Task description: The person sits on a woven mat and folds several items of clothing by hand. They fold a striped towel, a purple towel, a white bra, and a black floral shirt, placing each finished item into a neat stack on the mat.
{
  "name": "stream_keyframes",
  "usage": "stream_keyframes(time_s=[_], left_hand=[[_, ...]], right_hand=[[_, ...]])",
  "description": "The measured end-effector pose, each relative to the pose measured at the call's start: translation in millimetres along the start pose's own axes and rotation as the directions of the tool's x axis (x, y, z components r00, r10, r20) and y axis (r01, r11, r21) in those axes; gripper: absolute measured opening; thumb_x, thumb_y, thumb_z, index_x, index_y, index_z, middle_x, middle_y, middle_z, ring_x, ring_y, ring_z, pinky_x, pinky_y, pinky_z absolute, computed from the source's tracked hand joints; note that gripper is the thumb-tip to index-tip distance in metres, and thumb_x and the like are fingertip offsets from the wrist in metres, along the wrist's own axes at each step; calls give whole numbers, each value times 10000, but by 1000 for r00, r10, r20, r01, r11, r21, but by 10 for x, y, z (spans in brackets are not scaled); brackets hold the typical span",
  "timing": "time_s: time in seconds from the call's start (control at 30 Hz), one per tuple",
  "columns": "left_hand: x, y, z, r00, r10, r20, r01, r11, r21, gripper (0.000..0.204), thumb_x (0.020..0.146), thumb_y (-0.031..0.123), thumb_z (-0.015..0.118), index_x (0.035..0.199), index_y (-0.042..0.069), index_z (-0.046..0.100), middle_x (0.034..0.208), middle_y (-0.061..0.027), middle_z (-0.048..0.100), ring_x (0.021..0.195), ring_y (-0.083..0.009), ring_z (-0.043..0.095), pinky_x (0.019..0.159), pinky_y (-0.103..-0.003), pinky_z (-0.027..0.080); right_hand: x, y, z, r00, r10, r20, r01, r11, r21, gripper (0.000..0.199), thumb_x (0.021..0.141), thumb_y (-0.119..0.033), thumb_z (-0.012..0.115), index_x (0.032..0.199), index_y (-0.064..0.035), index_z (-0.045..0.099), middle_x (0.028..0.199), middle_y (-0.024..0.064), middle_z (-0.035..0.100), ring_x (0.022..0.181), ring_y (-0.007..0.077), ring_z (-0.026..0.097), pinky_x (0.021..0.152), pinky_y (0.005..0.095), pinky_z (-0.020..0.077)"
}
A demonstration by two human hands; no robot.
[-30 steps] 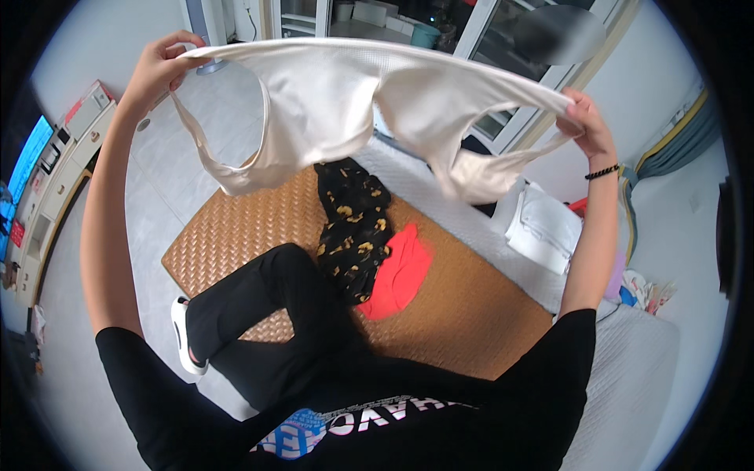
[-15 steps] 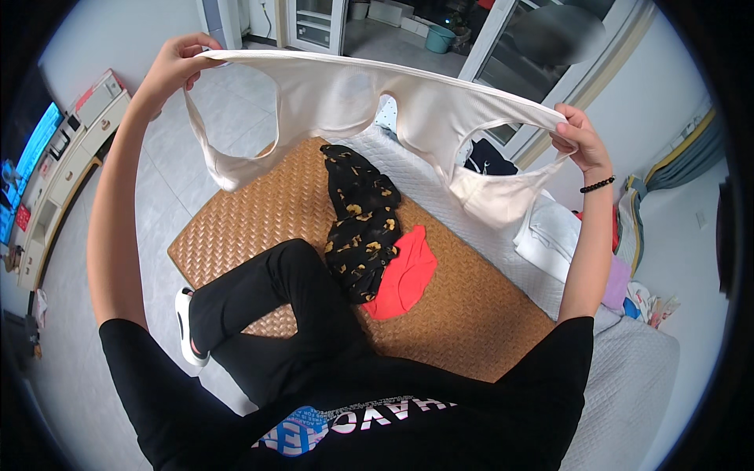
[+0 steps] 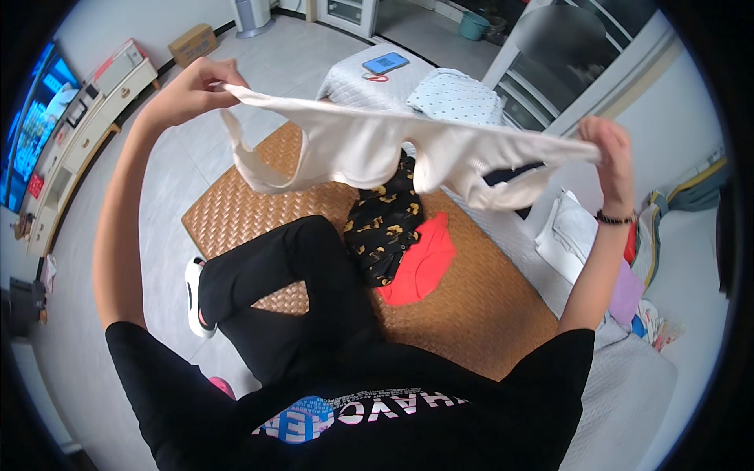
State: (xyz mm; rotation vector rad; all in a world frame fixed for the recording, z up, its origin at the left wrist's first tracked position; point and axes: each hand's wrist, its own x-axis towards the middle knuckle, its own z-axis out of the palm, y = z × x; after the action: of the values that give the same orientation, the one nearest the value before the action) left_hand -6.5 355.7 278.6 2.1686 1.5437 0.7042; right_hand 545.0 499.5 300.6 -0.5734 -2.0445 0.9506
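Observation:
A white bra is stretched in the air between my raised hands. My left hand pinches one end of its band, and my right hand grips the other end, slightly lower. Its cups and straps hang down from the taut edge. Beneath it, on a brown woven mat, lies a black garment with yellow flowers. Red underwear lies against that garment's right side, partly overlapped by it.
A quilted white cover runs behind and right of the mat. On it are a phone, a small red-handled item, a dotted folded cloth and white folded clothes. A low cabinet stands far left.
Both hands have come down a little and to the right with the bra, which hangs less spread and blurs slightly. The view has shifted, bringing the phone and dotted cloth into sight.

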Motion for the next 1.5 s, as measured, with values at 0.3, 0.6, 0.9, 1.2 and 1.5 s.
stream_keyframes(time_s=[0.3,0.6,0.9,1.2,1.5], left_hand=[[428,811,460,873,488,4,-484,867,-119,82,783,157,745,829,90,749,800,-5,513,759,-106,504,706,-247,469],[494,1425,1195,927,368,71,-220,688,-691,222,908,69,599,1116,32,532,919,-42,657,812,-81,605,689,-233,501],[343,1449,1533,981,70,181,168,157,-973,276,873,178,480,1115,58,423,941,-206,619,658,-248,636,643,-315,540],[533,1338,1243,909,387,-153,-416,842,-343,364,819,51,661,1136,89,486,823,-47,647,657,-105,572,589,-232,468],[218,502,825,988,148,-33,-121,635,-763,304,761,110,630,1023,56,485,560,19,449,482,-77,453,703,-296,526]], right_hand=[[148,-668,1236,821,-550,153,567,815,-120,519,910,-393,508,551,-48,361,538,4,306,476,177,285,474,301,235],[208,-649,1600,924,34,382,-151,948,282,188,911,-168,586,776,-38,572,714,-45,546,664,10,462,583,184,343],[103,-497,1901,960,198,200,-242,944,225,172,888,-152,667,829,-6,597,735,-4,597,601,23,540,513,156,419],[38,152,1818,941,53,334,-220,844,488,229,910,-211,597,851,5,643,700,-3,600,654,52,511,624,186,398],[13,306,1457,842,161,515,-463,704,538,219,912,-169,594,1025,19,585,608,-76,416,462,0,291,431,184,251]])
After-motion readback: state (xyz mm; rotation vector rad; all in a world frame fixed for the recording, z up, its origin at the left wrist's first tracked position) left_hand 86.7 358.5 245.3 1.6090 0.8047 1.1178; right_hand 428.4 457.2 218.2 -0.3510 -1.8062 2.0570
